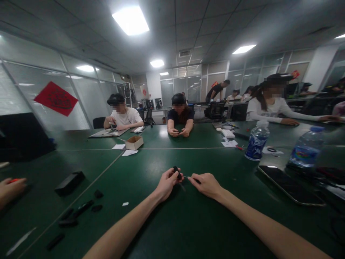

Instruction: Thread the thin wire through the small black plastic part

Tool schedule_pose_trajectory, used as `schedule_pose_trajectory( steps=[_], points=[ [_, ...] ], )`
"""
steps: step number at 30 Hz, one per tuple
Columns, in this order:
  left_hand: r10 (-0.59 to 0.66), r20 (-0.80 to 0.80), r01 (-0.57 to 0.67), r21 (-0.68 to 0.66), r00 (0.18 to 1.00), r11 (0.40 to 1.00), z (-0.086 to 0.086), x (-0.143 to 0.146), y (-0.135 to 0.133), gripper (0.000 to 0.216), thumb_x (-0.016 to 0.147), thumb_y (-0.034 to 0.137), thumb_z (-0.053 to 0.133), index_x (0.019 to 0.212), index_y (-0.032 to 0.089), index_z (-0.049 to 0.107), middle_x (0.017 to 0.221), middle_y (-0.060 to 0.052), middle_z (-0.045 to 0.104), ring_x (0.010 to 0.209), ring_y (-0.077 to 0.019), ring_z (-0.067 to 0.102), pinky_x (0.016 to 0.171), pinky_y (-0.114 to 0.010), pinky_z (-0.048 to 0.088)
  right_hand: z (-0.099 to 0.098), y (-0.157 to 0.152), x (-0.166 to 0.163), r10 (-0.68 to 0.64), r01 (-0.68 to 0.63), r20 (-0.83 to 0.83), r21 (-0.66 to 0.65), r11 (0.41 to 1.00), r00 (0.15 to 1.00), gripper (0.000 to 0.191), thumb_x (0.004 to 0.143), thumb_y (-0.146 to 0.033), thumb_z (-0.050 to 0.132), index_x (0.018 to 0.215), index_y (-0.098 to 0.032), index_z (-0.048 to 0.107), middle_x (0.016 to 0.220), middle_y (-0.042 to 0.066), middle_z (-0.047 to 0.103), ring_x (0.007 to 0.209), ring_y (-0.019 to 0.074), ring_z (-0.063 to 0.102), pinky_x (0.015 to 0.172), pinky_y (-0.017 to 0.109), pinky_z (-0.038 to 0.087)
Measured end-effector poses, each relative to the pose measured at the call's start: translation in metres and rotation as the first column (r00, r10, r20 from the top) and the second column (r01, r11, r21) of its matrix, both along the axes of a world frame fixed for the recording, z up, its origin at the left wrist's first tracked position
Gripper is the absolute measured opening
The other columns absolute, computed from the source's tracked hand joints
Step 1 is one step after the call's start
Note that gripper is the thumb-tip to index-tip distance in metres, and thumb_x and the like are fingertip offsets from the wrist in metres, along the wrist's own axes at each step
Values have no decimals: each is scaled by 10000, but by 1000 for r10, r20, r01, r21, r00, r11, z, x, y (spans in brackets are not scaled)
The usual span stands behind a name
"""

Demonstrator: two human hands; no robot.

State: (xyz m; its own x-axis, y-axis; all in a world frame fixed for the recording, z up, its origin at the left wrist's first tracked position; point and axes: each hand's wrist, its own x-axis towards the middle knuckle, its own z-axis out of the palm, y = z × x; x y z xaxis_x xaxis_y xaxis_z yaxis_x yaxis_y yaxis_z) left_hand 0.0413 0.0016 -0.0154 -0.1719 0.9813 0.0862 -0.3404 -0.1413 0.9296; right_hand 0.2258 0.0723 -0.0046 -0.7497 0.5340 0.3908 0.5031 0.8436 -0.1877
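Note:
My left hand [167,182] is closed around a small black part [177,172], held just above the green table. Its exact kind is too small to make out. Facing it, my right hand [206,184] is closed on a thin tool with a slim metal shaft [185,176], which looks like a small screwdriver; the fingers cover most of its handle. The shaft points left, and its tip reaches the black part or the fingers beside it; I cannot tell which. On the table to the left lie several loose black pieces [81,208].
A black box [70,182] stands left, near another person's hand [12,189]. A phone [289,184] and two bottles, one blue-labelled [257,141] and one blue-capped [307,147], stand right. Ahead is an open cardboard box [134,142]. Several people sit around the tables.

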Motion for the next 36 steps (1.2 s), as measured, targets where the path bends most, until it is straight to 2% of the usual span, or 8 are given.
schedule_pose_trajectory(
  steps=[7,15,20,27,31,33,36],
  points=[
    [22,-25,-22,-17,999,1000,1,0,0,444,700,386,741,1028,118,612,865,-67,650,757,-149,616,776,-300,463,3,-1,0,-7,6,68,26,1000,998,405,974,-408,327,810,-215,644,687,33,681,603,162,627,540,233,336],
    [14,-175,-16,-12,984,1000,5,2,-3,388,693,419,723,917,124,609,831,-59,662,746,-165,625,727,-290,477,1,-4,1,-7,-1,119,70,998,993,417,984,-424,308,821,-208,626,679,41,673,572,155,606,517,235,294],
    [7,-182,-7,-1,983,1000,3,1,-1,364,717,437,696,879,131,583,800,-44,652,727,-156,623,719,-285,484,-2,-6,0,-59,52,103,67,996,993,417,982,-438,302,841,-211,623,675,44,674,555,154,597,493,232,257],
    [12,-185,-10,11,983,1000,6,4,0,367,709,458,699,825,128,589,787,-51,646,716,-156,621,720,-292,479,-8,-3,-3,-149,149,-1,2,989,989,414,960,-492,339,810,-228,620,648,29,657,539,158,592,485,232,253],
    [-144,-346,153,-2,927,988,9,11,-7,322,748,434,671,829,127,622,791,-63,660,705,-162,619,695,-291,477,-8,15,2,-324,313,-136,-95,945,936,513,996,-451,195,818,-207,609,636,45,639,501,159,575,461,237,270],
    [-149,-321,156,-5,935,988,9,11,-9,312,773,431,649,843,129,616,818,-69,663,739,-168,626,708,-296,483,-7,22,6,-362,341,-186,-135,930,913,531,1004,-423,155,811,-205,600,603,30,619,481,149,562,453,231,281],
    [-114,-208,115,-7,971,993,6,9,-8,319,780,431,650,868,128,598,856,-78,664,788,-176,636,736,-308,492,-6,24,8,-337,312,-229,-140,940,913,517,1003,-432,173,807,-205,594,591,15,605,487,139,563,462,220,298]
  ],
)
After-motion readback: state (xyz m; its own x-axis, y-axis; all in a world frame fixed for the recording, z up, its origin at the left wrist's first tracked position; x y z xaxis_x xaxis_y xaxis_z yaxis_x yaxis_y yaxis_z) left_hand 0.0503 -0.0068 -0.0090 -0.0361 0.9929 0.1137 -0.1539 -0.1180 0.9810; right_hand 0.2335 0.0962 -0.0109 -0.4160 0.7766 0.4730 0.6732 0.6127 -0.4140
